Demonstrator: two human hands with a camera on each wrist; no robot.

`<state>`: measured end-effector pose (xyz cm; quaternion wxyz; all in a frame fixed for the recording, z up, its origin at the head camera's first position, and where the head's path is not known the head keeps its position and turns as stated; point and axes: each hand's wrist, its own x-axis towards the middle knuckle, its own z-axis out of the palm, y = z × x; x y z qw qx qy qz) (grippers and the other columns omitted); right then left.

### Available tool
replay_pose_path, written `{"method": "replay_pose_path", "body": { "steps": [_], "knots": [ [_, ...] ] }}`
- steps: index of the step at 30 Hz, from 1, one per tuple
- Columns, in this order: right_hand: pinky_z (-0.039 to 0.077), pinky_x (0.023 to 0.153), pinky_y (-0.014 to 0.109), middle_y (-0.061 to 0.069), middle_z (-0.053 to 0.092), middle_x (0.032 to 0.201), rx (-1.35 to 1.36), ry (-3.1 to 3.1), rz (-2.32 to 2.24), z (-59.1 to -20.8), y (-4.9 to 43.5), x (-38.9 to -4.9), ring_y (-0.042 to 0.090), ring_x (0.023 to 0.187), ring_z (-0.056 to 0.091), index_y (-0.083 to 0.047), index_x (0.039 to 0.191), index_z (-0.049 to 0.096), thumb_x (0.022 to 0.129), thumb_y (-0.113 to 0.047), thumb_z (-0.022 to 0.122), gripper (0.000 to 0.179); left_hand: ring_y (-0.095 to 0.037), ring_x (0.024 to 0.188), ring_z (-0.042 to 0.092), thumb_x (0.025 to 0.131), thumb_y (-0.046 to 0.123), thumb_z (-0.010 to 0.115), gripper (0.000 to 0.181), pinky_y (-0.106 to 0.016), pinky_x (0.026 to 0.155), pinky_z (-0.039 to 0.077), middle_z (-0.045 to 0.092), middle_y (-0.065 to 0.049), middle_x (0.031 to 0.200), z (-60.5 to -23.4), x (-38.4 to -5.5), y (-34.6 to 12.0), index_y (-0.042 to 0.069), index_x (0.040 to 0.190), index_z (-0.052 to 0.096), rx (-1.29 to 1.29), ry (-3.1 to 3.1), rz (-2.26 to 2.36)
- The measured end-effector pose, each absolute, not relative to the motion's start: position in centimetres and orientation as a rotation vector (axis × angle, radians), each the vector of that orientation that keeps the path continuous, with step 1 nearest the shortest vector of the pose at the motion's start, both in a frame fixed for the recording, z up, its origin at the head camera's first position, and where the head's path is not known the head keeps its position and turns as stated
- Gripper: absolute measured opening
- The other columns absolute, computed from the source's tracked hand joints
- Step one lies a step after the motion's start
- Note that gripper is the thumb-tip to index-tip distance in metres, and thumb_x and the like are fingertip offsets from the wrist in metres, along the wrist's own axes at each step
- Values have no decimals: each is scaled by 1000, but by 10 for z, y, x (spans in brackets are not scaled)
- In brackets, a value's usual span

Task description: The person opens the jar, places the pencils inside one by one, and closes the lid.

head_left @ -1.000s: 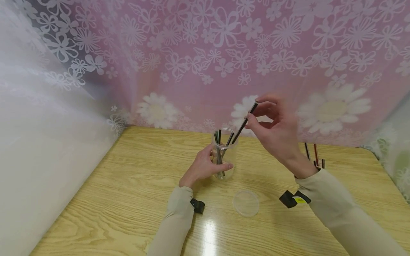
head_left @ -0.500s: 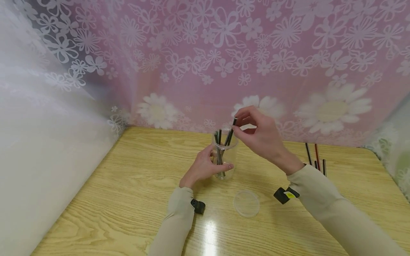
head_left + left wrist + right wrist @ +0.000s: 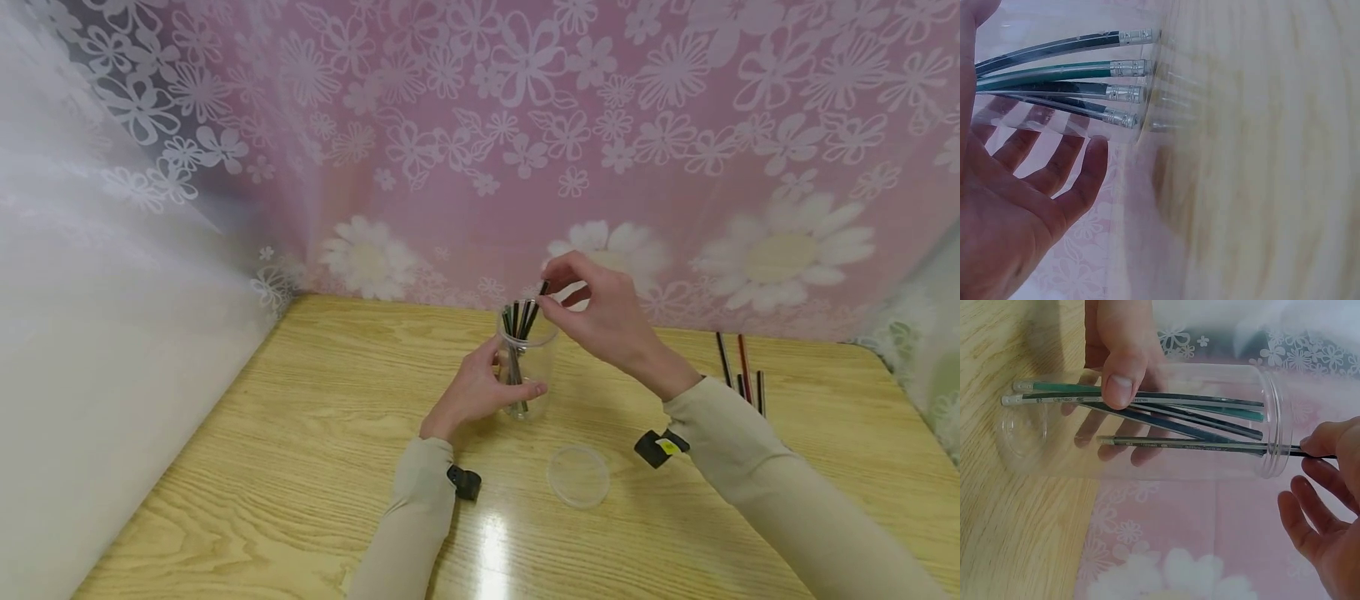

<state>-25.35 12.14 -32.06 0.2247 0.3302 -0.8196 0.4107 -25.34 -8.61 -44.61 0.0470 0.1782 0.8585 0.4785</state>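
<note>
My left hand [image 3: 480, 387] grips a clear plastic jar [image 3: 540, 367] standing on the table, fingers around the far side and thumb in front. Several dark pencils and a green pencil [image 3: 1075, 69] lean inside it, their metal-banded eraser ends at the bottom. Over the jar's mouth, my right hand [image 3: 607, 321] pinches the top of a dark pencil [image 3: 1197, 445] between thumb and index finger. Most of this pencil is inside the jar, its eraser end apart from the base in the right wrist view. The other right fingers are loosely bent.
A clear round lid [image 3: 579, 477] lies on the wooden table [image 3: 300, 433] in front of the jar. At the right, a red pencil [image 3: 744, 365] and several dark pencils lie partly behind the right sleeve [image 3: 757, 450]. A pink flowered curtain [image 3: 480, 167] hangs behind.
My right hand has moved left and down, bringing the pinched pencil from above the rim into the jar. The left hand and jar have stayed in place.
</note>
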Motion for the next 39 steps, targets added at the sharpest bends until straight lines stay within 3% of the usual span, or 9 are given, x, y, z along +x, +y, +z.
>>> {"method": "replay_pose_path", "body": {
  "steps": [7, 11, 22, 27, 31, 36, 39],
  "knots": [
    [61, 73, 31, 7, 74, 89, 821, -2360, 1115, -324, 124, -253, 19, 81, 73, -7, 100, 65, 91, -9, 78, 16, -18, 73, 54, 81, 60, 80, 71, -34, 66, 46, 60, 2, 96, -447, -254, -86, 30, 138, 52, 535, 2622, 1454],
    [62, 77, 41, 7, 76, 90, 815, -2433, 1112, -326, 123, -252, 21, 83, 74, -10, 100, 65, 93, -12, 76, 13, -19, 77, 56, 81, 61, 80, 71, -34, 67, 46, 63, 3, 95, -448, -255, -87, 32, 140, 51, 543, 2615, 1456],
    [58, 87, 47, 5, 77, 96, 852, -2571, 1042, -327, 117, -252, 23, 90, 75, -13, 102, 64, 94, -17, 74, 13, -16, 91, 59, 82, 55, 81, 77, -38, 85, 49, 61, 2, 96, -446, -252, -86, 32, 148, 48, 522, 2607, 1472],
    [57, 88, 50, 7, 78, 95, 840, -2615, 987, -327, 113, -252, 26, 87, 75, -14, 102, 65, 95, -18, 73, 11, -18, 87, 59, 82, 55, 81, 79, -38, 83, 50, 60, 1, 98, -447, -252, -86, 31, 149, 48, 525, 2602, 1478],
    [57, 89, 52, 8, 79, 95, 831, -2640, 975, -326, 111, -251, 26, 83, 75, -15, 100, 64, 96, -18, 72, 10, -18, 86, 59, 82, 57, 81, 72, -37, 80, 50, 61, 2, 98, -447, -252, -85, 37, 143, 50, 520, 2606, 1471],
    [58, 72, 44, 9, 79, 96, 815, -2675, 953, -323, 108, -251, 25, 79, 75, -16, 101, 65, 96, -18, 72, 9, -17, 87, 59, 82, 57, 81, 68, -37, 80, 50, 62, 3, 97, -448, -253, -85, 37, 139, 52, 521, 2609, 1468],
    [51, 58, 35, 10, 79, 96, 799, -2697, 952, -321, 106, -251, 26, 77, 74, -16, 101, 65, 96, -19, 72, 9, -17, 87, 59, 81, 57, 81, 68, -36, 80, 50, 62, 2, 97, -448, -254, -86, 36, 139, 52, 517, 2611, 1471]
  ]
}}
